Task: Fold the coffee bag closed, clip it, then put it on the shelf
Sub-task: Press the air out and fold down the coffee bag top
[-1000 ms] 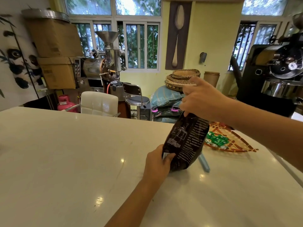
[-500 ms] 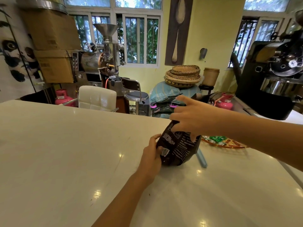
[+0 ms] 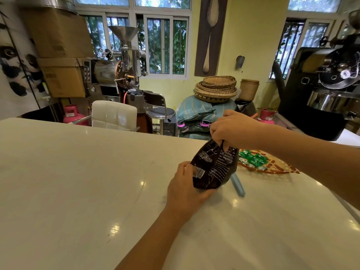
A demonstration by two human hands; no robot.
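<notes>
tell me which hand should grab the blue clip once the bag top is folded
Right, probably. The blue clip lies on the counter just right of the coffee bag, on the right hand's side. The left hand braces the bag's base from the opposite side.

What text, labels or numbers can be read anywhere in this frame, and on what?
No text here is legible enough to quote.
Coffee bag: rows of white print, too small and blurred to read.
Barcode label at the bag's left edge: digits unreadable.
Cardboard boxes: faint printed marks, blurred.
Green packets on the woven tray: no readable print.
</notes>
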